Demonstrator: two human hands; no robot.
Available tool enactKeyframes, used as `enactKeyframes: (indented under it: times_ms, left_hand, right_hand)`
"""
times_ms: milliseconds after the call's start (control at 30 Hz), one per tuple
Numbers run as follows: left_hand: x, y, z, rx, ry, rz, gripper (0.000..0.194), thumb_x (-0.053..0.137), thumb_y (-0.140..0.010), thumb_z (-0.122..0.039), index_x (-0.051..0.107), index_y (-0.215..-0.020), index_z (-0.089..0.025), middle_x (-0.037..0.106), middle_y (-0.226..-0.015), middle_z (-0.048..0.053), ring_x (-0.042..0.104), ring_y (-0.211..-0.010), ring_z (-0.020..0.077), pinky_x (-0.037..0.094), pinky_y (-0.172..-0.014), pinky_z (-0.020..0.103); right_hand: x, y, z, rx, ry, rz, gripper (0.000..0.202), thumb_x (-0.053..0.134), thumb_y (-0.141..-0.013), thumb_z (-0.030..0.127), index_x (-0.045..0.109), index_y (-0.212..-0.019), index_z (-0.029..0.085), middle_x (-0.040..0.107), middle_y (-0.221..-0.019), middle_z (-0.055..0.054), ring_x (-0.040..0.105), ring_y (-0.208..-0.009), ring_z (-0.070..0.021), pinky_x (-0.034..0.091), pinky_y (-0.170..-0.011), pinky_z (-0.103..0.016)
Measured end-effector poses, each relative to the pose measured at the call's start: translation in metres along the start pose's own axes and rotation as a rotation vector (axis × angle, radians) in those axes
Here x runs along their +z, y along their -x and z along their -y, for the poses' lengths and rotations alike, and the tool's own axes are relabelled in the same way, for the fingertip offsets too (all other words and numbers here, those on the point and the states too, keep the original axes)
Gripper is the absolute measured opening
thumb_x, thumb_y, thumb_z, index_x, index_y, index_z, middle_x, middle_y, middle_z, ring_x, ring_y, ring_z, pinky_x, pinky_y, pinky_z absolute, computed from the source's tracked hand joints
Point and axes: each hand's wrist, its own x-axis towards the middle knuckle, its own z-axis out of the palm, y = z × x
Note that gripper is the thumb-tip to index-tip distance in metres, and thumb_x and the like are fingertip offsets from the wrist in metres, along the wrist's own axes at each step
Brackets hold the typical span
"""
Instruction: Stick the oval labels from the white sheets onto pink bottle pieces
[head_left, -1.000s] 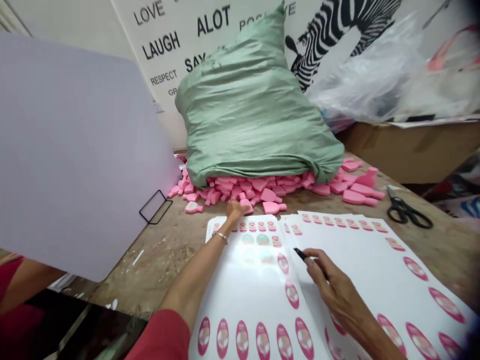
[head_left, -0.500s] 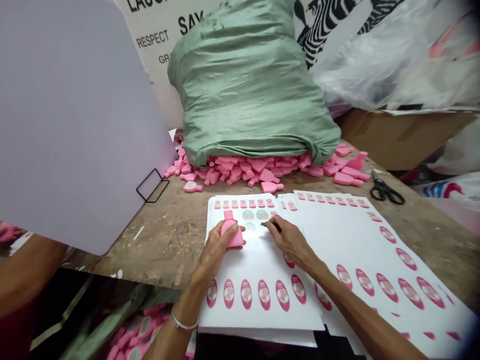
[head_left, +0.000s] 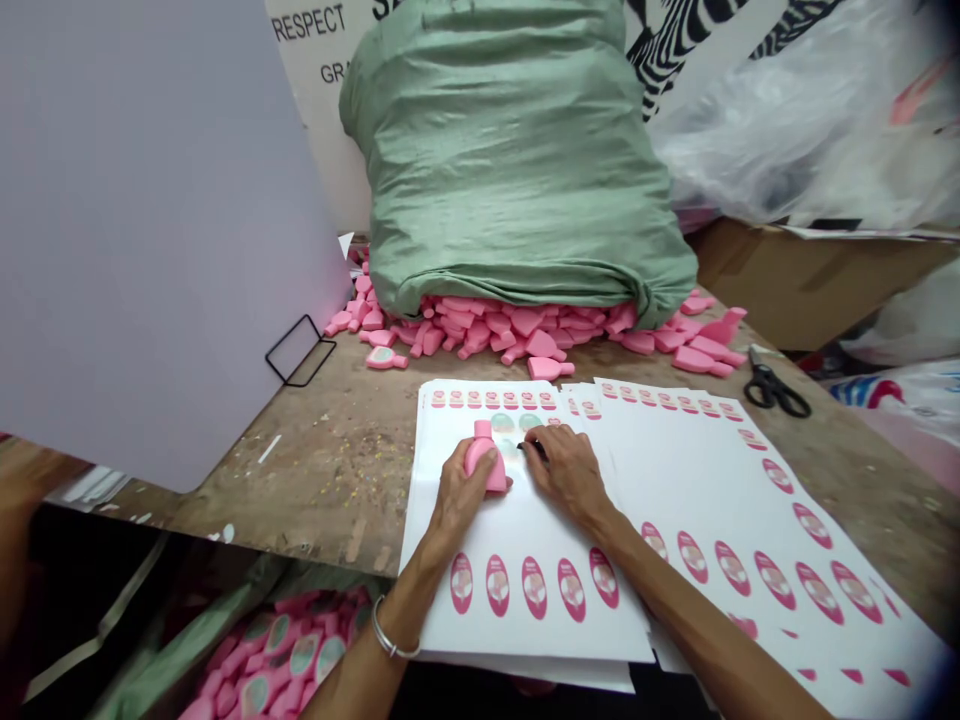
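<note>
My left hand (head_left: 466, 482) is wrapped round a pink bottle-shaped piece (head_left: 487, 460), its neck pointing away from me, over a white sticker sheet (head_left: 480, 530). Beside it, my right hand (head_left: 564, 468) pinches a small dark pointed tool (head_left: 535, 448), with its tip near the round pale green stickers (head_left: 502, 424). Oval pink stickers (head_left: 534, 586) run along the sheet's lower part, and small ones line its top edge. Another sheet (head_left: 690, 450) with pink stickers lies to the right, partly under my right forearm.
A green sack (head_left: 517, 160) stands behind a heap of pink pieces (head_left: 487, 325). Black scissors (head_left: 776, 388) lie at the right. A pale panel (head_left: 150, 220) and black wire stand (head_left: 300, 350) are left. Below hangs a bag of stickered pieces (head_left: 277, 650). Another person's arm (head_left: 19, 500) shows at far left.
The camera view has shifted a little. My left hand has moved right with the pink piece, closer to my right hand. The other person's arm has moved further out of view at the left.
</note>
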Motion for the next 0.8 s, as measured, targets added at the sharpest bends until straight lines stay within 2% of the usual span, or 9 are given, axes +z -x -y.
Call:
enactKeyframes:
  times_ms: [200,333,467,667,800]
  left_hand:
    - [0.0027,-0.0004,-0.0059,-0.030,-0.048,-0.009,0.044,0.064,-0.075,-0.050,0.056,-0.103,-0.018,0.058,-0.097,0.005,0.068,-0.062,0.0150,0.054,-0.059,0.026]
    - [0.0010,-0.0002,-0.0033,-0.006,-0.051,0.015,0.042,0.061,-0.077,-0.050,0.056,-0.104,-0.018,0.058,-0.104,0.007,0.069,-0.066,0.0159,0.054,-0.061,0.026]
    - [0.0002,0.0016,-0.0026,0.007,-0.052,0.020,0.042,0.060,-0.078,-0.051,0.056,-0.104,-0.018,0.059,-0.102,0.007,0.069,-0.066,0.0162,0.054,-0.062,0.027]
    - [0.0012,0.0024,-0.0044,0.009,-0.073,0.021,0.042,0.059,-0.080,-0.050,0.055,-0.106,-0.017,0.057,-0.090,0.004,0.068,-0.069,0.0178,0.053,-0.062,0.026]
    - [0.0016,0.0024,-0.0052,0.003,-0.069,0.014,0.042,0.059,-0.079,-0.050,0.055,-0.105,-0.017,0.058,-0.096,0.006,0.068,-0.068,0.0171,0.053,-0.061,0.026]
  right_hand:
    - [0.0001,-0.0007,0.0034,-0.002,-0.153,0.064,0.015,0.045,-0.089,0.024,0.057,-0.083,0.019,0.063,-0.077,-0.003,0.051,-0.076,-0.0181,0.029,-0.070,-0.030]
    - [0.0008,-0.0008,0.0018,0.050,-0.097,0.006,0.017,0.043,-0.090,0.024,0.058,-0.084,0.018,0.063,-0.081,-0.005,0.052,-0.079,-0.0194,0.029,-0.070,-0.031]
    - [0.0025,-0.0011,-0.0022,0.039,-0.019,-0.008,0.015,0.044,-0.089,0.023,0.057,-0.082,0.018,0.063,-0.078,-0.004,0.051,-0.078,-0.0191,0.028,-0.070,-0.031]
    - [0.0008,0.0011,-0.0017,0.047,-0.109,0.023,0.010,0.049,-0.084,0.020,0.056,-0.078,0.020,0.062,-0.072,-0.002,0.052,-0.073,-0.0172,0.030,-0.068,-0.029]
    - [0.0000,0.0016,0.0003,0.073,-0.151,0.023,0.010,0.049,-0.084,0.022,0.056,-0.078,0.020,0.062,-0.072,-0.001,0.053,-0.073,-0.0174,0.031,-0.069,-0.030]
